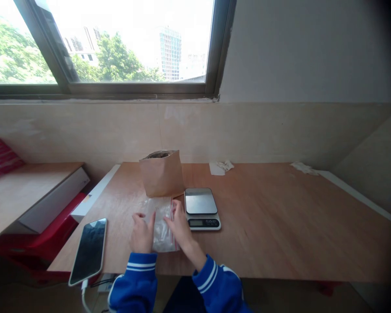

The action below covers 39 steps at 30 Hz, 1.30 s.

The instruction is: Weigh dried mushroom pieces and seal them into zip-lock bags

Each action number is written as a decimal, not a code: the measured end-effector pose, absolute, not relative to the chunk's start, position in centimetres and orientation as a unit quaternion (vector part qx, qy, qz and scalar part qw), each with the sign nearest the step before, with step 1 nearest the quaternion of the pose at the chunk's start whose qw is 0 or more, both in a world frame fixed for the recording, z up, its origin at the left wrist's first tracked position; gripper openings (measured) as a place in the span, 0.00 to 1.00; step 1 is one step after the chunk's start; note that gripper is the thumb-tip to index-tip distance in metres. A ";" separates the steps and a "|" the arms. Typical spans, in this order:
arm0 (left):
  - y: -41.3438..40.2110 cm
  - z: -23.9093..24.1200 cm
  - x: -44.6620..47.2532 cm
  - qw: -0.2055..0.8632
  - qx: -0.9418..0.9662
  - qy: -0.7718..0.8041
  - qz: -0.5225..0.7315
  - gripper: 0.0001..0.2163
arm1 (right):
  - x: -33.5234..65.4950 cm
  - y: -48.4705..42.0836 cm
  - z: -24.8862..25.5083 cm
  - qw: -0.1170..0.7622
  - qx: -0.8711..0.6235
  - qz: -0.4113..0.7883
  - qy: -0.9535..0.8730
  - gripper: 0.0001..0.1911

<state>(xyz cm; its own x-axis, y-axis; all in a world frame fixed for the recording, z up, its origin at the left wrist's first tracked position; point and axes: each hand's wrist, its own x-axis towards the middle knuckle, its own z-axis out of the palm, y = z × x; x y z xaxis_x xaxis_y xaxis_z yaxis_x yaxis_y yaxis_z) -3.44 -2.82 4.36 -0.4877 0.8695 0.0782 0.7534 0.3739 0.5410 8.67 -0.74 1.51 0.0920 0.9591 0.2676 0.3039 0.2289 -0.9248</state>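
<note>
Clear plastic, glossy and creased, forms a flat bag (163,234) with thin red lines along its right edge, lying on a wooden counter (280,230) between two bare hands. The left hand (142,232) is at the bag's left side, loosely open, thumb raised apart from the bent fingers. The right hand (180,224) is at the red-lined edge, thumb over the plastic and fingers bent near the upper right corner; whether they pinch it is unclear. Both wrists emerge from blue sleeves (220,282) with white stripes at the cuffs.

Just beyond the plastic, a brown paper bag (163,176) stands upright, its top open. Just right of the right hand sits a kitchen scale (201,202) with a shiny metal plate and a small display at its near side. Farther left, a smartphone (89,250) lies face up with a dark screen, its near end past the counter's edge and a white cable (84,295) plugged in.

Crumpled white paper (225,165) rests at the back, by a tiled wall (263,130). Above, a dark-framed window (143,90) shows green trees (117,56) and tall buildings (170,54).
</note>
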 end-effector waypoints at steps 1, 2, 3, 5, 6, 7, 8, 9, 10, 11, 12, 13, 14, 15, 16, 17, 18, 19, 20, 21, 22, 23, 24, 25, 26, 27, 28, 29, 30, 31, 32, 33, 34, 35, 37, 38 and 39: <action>-2.8 3.9 -3.4 0.070 0.498 0.828 0.248 0.23 | 8.1 -1.0 1.2 0.497 -0.545 0.272 -0.618 0.27; -2.8 3.5 -3.3 0.023 0.504 0.828 0.243 0.24 | 7.8 -1.3 1.0 0.482 -0.555 0.233 -0.636 0.27; -2.9 3.3 -3.1 -0.024 0.510 0.825 0.243 0.26 | 7.6 -1.6 0.8 0.472 -0.563 0.204 -0.647 0.26; -3.2 3.1 -2.4 -0.095 0.513 0.817 0.246 0.28 | 7.9 -2.2 0.6 0.478 -0.568 0.166 -0.649 0.23; -3.4 3.2 -1.9 -0.112 0.516 0.812 0.249 0.28 | 8.4 -2.4 0.6 0.494 -0.567 0.153 -0.641 0.21; -3.7 3.3 -1.2 -0.117 0.527 0.802 0.255 0.26 | 9.2 -2.6 0.6 0.514 -0.565 0.140 -0.629 0.18; -3.9 3.4 -0.4 -0.114 0.550 0.786 0.259 0.23 | 10.2 -2.7 0.5 0.533 -0.566 0.127 -0.616 0.15; -4.2 3.4 0.4 -0.104 0.591 0.758 0.257 0.20 | 11.4 -2.9 0.5 0.548 -0.567 0.114 -0.604 0.13; -4.3 3.3 1.3 -0.093 0.626 0.732 0.252 0.18 | 12.7 -3.0 0.3 0.557 -0.571 0.101 -0.595 0.11; -4.4 3.1 2.0 -0.080 0.660 0.707 0.241 0.17 | 14.1 -3.1 0.1 0.559 -0.575 0.090 -0.591 0.11; -4.4 2.8 2.5 -0.063 0.684 0.693 0.221 0.17 | 15.5 -3.3 -0.2 0.555 -0.580 0.080 -0.591 0.11; -4.3 2.5 2.9 -0.043 0.693 0.692 0.197 0.17 | 16.9 -3.4 -0.6 0.547 -0.588 0.069 -0.592 0.12; -4.1 2.1 3.0 -0.023 0.691 0.701 0.173 0.18 | 18.2 -3.6 -1.1 0.535 -0.596 0.058 -0.596 0.13; -3.9 1.8 2.9 -0.004 0.683 0.715 0.151 0.18 | 19.4 -3.7 -1.7 0.520 -0.605 0.046 -0.601 0.14; -3.6 1.6 2.6 0.009 0.676 0.725 0.133 0.18 | 20.4 -3.9 -2.3 0.503 -0.613 0.034 -0.609 0.15; -3.4 1.5 2.2 0.018 0.674 0.729 0.119 0.19 | 21.2 -4.1 -2.8 0.485 -0.619 0.022 -0.617 0.16; -3.2 1.5 1.8 0.022 0.675 0.729 0.111 0.19 | 21.8 -4.3 -3.4 0.469 -0.625 0.011 -0.624 0.17; -3.1 1.6 1.4 0.025 0.679 0.726 0.103 0.19 | 22.2 -4.5 -3.8 0.454 -0.630 0.002 -0.630 0.17; -3.1 1.8 1.1 0.029 0.683 0.724 0.096 0.19 | 22.5 -4.7 -4.2 0.444 -0.634 -0.004 -0.634 0.17; -3.2 2.1 1.0 0.029 0.685 0.722 0.090 0.19 | 22.6 -4.9 -4.5 0.435 -0.637 -0.009 -0.636 0.17; -3.3 2.4 1.0 0.024 0.688 0.720 0.088 0.19 | 22.7 -5.0 -4.6 0.429 -0.639 -0.011 -0.638 0.16; -3.4 2.7 1.1 0.013 0.692 0.716 0.092 0.19 | 22.6 -5.1 -4.6 0.425 -0.640 -0.012 -0.640 0.16; -3.6 3.0 1.4 -0.005 0.699 0.707 0.104 0.19 | 22.6 -5.1 -4.5 0.421 -0.641 -0.012 -0.641 0.16; -3.7 3.3 1.8 -0.024 0.709 0.694 0.123 0.19 | 22.4 -5.2 -4.4 0.418 -0.643 -0.014 -0.641 0.16; -3.8 3.5 2.1 -0.041 0.720 0.677 0.148 0.20 | 22.3 -5.2 -4.3 0.414 -0.646 -0.017 -0.641 0.16; -3.8 3.7 2.5 -0.049 0.728 0.661 0.176 0.21 | 22.2 -5.3 -4.1 0.405 -0.650 -0.023 -0.643 0.16; -3.8 3.9 2.9 -0.043 0.734 0.646 0.204 0.21 | 22.0 -5.3 -3.9 0.392 -0.653 -0.033 -0.647 0.17; -3.7 4.0 3.2 -0.026 0.740 0.631 0.232 0.22 | 21.9 -5.3 -3.7 0.373 -0.657 -0.043 -0.654 0.17; -3.6 4.1 3.5 -0.001 0.743 0.617 0.258 0.21 | 21.8 -5.3 -3.5 0.351 -0.658 -0.055 -0.663 0.17; -3.6 4.1 3.7 0.029 0.746 0.603 0.281 0.20 | 21.8 -5.3 -3.3 0.329 -0.659 -0.065 -0.673 0.18; -3.6 4.2 3.9 0.059 0.749 0.587 0.301 0.19 | 21.8 -5.2 -3.1 0.310 -0.659 -0.074 -0.681 0.18; -3.7 4.2 4.2 0.086 0.751 0.572 0.318 0.18 | 21.8 -5.2 -2.9 0.294 -0.659 -0.080 -0.687 0.18; -3.9 4.2 4.3 0.109 0.752 0.560 0.330 0.17 | 21.9 -5.1 -2.6 0.281 -0.658 -0.082 -0.694 0.18; -4.1 4.3 4.5 0.129 0.752 0.551 0.338 0.15 | 22.1 -5.1 -2.4 0.273 -0.655 -0.081 -0.700 0.18; -4.6 4.4 4.6 0.156 0.750 0.541 0.348 0.14 | 22.3 -5.1 -2.0 0.267 -0.651 -0.071 -0.707 0.17; -4.7 4.5 4.6 0.163 0.748 0.538 0.352 0.13 | 22.4 -5.2 -1.9 0.270 -0.650 -0.062 -0.708 0.17; -4.9 4.6 4.4 0.165 0.746 0.538 0.356 0.13 | 22.5 -5.4 -1.9 0.278 -0.649 -0.051 -0.706 0.16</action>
<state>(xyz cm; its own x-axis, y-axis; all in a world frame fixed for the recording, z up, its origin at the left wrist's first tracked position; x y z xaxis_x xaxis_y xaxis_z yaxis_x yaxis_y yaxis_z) 4.39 -4.86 4.61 0.1665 0.9204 0.3537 0.6847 -0.3660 0.6302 22.47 -5.40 -1.86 -0.0026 0.8889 0.4581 0.9454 0.1515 -0.2887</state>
